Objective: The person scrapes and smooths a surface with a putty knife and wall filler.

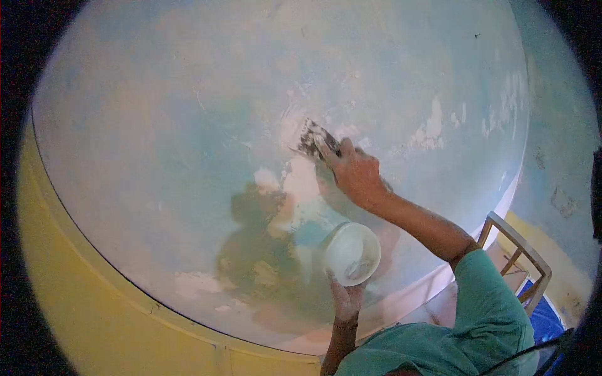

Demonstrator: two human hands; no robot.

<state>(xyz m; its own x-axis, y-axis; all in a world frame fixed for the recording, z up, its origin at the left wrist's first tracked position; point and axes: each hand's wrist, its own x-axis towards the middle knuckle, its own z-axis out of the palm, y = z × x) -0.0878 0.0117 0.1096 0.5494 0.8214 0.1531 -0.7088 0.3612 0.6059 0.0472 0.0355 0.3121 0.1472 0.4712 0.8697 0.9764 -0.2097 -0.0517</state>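
Note:
My right hand [359,172] is closed round a putty knife [315,139], its blade smeared with white and lying against the pale blue-green wall [188,150]. White putty patches [302,182] show on the wall below and beside the blade. Lower down, my left hand [347,296] holds a round white container [352,254] from below, its open top facing me. Some whitish material shows inside the container. The fingers of my left hand are largely hidden behind it.
More white patches [431,128] mark the wall at the right. A yellow wall band [125,313] curves along the lower left. At the lower right stand a wooden frame [523,247] and a blue object [547,323]. Dark cables cross the bottom right corner.

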